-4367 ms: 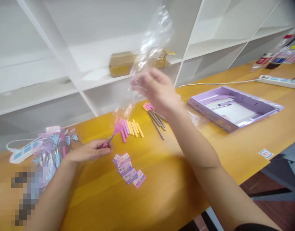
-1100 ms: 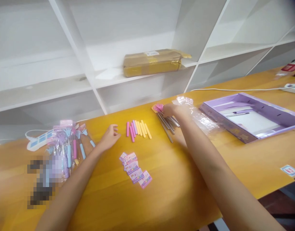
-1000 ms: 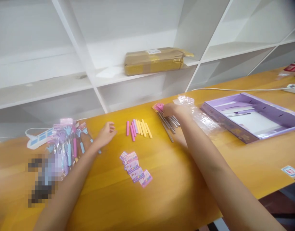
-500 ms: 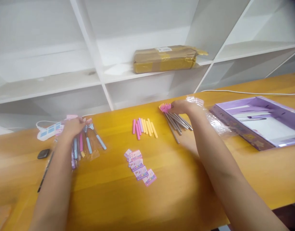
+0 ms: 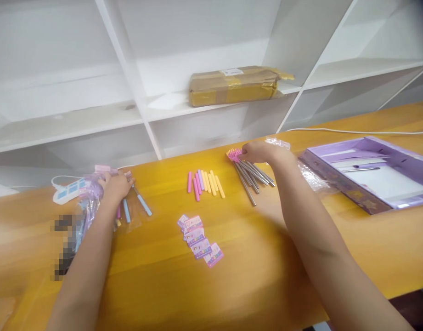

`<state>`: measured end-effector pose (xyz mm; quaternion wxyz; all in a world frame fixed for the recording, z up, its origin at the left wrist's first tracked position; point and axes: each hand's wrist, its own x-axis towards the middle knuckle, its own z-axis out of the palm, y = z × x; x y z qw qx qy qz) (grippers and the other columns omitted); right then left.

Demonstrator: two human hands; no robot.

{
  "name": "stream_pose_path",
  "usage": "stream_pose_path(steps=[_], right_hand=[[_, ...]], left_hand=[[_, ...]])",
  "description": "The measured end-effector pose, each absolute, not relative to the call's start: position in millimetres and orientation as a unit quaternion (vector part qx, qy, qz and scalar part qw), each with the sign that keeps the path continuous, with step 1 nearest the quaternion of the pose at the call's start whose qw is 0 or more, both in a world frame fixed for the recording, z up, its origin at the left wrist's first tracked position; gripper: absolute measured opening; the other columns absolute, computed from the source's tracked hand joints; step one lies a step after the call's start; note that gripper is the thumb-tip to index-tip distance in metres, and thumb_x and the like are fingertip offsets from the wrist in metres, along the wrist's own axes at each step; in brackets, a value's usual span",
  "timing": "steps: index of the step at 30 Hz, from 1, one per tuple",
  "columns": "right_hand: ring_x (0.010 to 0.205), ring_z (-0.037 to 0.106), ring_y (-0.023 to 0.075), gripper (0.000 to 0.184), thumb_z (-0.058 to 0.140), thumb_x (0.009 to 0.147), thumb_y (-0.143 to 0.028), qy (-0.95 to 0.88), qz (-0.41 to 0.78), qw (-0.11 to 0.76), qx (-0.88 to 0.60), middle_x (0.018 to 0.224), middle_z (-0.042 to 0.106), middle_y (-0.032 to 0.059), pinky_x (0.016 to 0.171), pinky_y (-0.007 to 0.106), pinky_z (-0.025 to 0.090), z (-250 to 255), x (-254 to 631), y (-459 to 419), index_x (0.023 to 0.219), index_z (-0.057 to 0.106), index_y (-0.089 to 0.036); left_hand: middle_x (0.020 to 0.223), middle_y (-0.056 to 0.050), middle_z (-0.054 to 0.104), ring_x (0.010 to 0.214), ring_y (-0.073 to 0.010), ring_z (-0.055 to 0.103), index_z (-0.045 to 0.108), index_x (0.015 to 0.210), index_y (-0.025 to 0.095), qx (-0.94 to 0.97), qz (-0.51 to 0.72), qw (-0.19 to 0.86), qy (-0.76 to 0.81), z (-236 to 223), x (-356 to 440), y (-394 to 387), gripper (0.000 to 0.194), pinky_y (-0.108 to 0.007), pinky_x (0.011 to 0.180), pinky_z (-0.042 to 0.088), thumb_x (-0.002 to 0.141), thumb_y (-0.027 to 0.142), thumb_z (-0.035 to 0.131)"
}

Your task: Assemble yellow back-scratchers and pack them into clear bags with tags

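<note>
My left hand [image 5: 116, 187] reaches over blue-handled back scratchers [image 5: 142, 205] lying at the left of the table, its fingers apart and touching near their claw heads. Under and beside that forearm lie clear plastic packets [image 5: 90, 200] with purple and blue things in them. My right hand [image 5: 255, 151] is closed, its fingertips pinched at the pink claw heads of a bundle of metal-rod back scratchers [image 5: 250, 177]. Between the hands lie pink, purple and yellow tubes [image 5: 206, 183] in a row. Nearer me are several small printed cards [image 5: 199, 239], overlapping.
A purple box [image 5: 373, 179] with papers and a pen-like rod stands open at the right. Crumpled clear plastic [image 5: 313, 174] lies beside it. A white power strip [image 5: 68, 191] is at the far left. On the white shelf behind sits a taped carton [image 5: 234, 87].
My left hand has moved right, over the claw heads of the blue-handled back scratchers, uncovering the plastic packets behind it. My right hand stays at the pink claw heads.
</note>
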<state>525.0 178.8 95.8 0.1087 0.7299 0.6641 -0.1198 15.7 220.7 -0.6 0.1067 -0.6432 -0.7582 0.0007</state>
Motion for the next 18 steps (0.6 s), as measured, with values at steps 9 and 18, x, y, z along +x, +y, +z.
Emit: stream_pose_path(steps=[9, 18], right_hand=[[0.086, 0.067, 0.0255, 0.047, 0.043, 0.103, -0.050, 0.688, -0.111, 0.098, 0.710, 0.105, 0.073, 0.0170, 0.074, 0.033, 0.045, 96.5, 521.6, 176.9, 0.100, 0.073, -0.015], [0.084, 0.064, 0.0197, 0.017, 0.057, 0.098, -0.029, 0.749, -0.090, -0.085, 0.651, 0.102, 0.074, 0.0100, 0.074, 0.029, 0.042, 104.1, 504.4, 161.2, 0.098, 0.068, -0.017]], left_hand=[[0.108, -0.021, 0.080, 0.109, -0.0397, 0.073, 0.077, 0.103, 0.015, -0.708, -0.105, -0.009, -0.698, -0.8, 23.2, 226.6, 0.038, -0.046, 0.098, 0.052, 0.093, 0.042, 0.052], [0.107, -0.010, 0.078, 0.095, -0.0261, 0.076, 0.063, 0.116, 0.020, -0.670, -0.372, -0.181, -0.616, 44.4, 71.4, 199.2, 0.033, -0.035, 0.078, 0.059, 0.089, 0.039, 0.065]])
